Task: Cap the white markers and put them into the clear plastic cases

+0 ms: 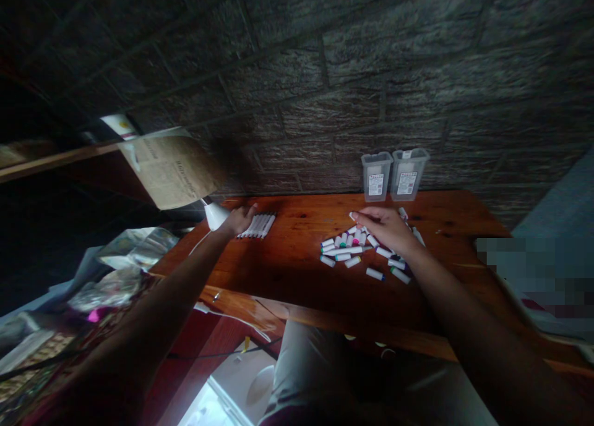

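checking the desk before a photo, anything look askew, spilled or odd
The short white pieces with coloured ends lie jumbled by the right hand, pointing every way, unlike the neat row of markers at the left hand. The lampshade also looks tilted, though camera angle may explain that. No damage stands out.

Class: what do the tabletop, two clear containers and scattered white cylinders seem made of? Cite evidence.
Tabletop: wood, apparently varnished, from its knots and sheen. Containers: probably smooth clear plastic, since the wall shows through. White cylinders: likely plastic, judging by smooth white sides, though too small for certainty.
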`<act>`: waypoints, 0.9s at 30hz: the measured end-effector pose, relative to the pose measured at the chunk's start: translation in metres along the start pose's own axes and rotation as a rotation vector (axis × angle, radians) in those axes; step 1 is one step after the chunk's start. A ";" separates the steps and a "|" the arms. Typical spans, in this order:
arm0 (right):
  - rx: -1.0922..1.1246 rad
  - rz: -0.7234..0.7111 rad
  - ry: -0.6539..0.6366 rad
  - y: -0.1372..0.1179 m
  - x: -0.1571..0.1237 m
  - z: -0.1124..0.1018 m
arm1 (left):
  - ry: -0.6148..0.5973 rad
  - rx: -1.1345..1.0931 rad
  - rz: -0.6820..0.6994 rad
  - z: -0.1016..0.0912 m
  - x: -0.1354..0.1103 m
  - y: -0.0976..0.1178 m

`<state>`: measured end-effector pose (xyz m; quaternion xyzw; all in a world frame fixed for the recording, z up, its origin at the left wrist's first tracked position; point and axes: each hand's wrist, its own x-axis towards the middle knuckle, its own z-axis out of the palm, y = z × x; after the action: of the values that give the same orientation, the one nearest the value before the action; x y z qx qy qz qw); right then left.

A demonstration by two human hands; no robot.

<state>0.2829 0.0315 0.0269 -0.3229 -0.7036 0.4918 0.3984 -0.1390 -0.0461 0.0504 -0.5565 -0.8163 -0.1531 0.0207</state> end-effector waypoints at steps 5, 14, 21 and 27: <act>-0.054 -0.087 0.110 0.014 0.009 -0.014 | 0.071 -0.186 0.152 0.034 0.003 0.083; -0.405 -0.241 -0.133 0.015 0.005 -0.027 | 0.215 -0.563 0.336 0.089 -0.022 0.158; -0.473 -0.284 -0.477 0.014 -0.003 -0.002 | 0.237 -0.612 0.304 0.088 -0.032 0.144; -0.583 -0.246 -0.443 0.016 -0.005 -0.006 | 0.249 -0.636 0.364 0.088 -0.037 0.156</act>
<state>0.2919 0.0349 0.0122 -0.2219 -0.9163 0.2776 0.1844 0.0295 -0.0034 -0.0055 -0.6480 -0.6074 -0.4588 -0.0270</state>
